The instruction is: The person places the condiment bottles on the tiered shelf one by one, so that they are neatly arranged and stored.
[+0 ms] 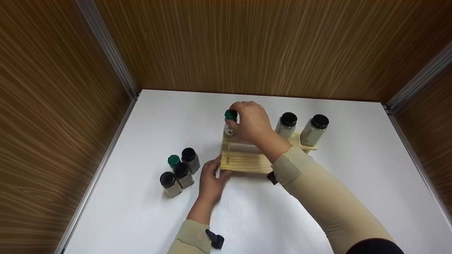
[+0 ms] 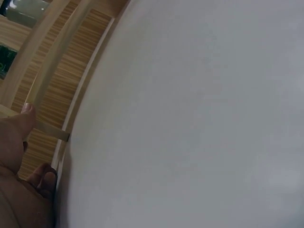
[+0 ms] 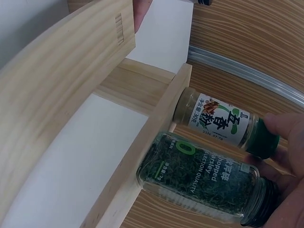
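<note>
Tipping is the main risk here: your right hand (image 1: 252, 121) pinches the green cap of a tall, narrow spice jar (image 1: 230, 124) at the left end of the wooden rack's (image 1: 243, 161) upper shelf, and a grip that high gives little control over the base. In the right wrist view that jar (image 3: 223, 124) sits right beside a black-capped herb jar (image 3: 204, 178) against the shelf edge, so a sideways nudge could knock the neighbour off the narrow board. Your left hand (image 1: 211, 180) rests with fingers spread against the rack's lower front corner; its thumb (image 2: 23, 118) touches the wood in the left wrist view. If that brace slips on the smooth white surface (image 1: 317, 197), the light rack could slide and shake the two black-capped jars (image 1: 302, 128) at its right end. Four more jars (image 1: 180, 171) cluster just left of your left hand; a stray elbow or sleeve could topple them.
</note>
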Action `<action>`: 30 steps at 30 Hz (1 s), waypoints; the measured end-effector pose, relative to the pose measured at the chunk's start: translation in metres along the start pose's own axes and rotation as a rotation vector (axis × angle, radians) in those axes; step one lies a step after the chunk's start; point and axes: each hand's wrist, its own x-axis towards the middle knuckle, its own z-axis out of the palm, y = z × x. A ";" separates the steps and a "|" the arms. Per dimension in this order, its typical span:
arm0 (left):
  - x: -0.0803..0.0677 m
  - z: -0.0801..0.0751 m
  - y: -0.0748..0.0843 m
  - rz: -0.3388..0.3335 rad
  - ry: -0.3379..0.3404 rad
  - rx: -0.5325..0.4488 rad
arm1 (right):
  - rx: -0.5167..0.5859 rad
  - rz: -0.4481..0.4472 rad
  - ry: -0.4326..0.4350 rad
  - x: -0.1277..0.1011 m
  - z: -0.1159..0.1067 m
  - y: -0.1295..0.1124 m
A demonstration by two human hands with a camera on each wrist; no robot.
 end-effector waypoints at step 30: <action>0.000 -0.006 -0.002 0.001 0.016 -0.013 | 0.251 -0.275 0.722 -0.078 -0.057 0.038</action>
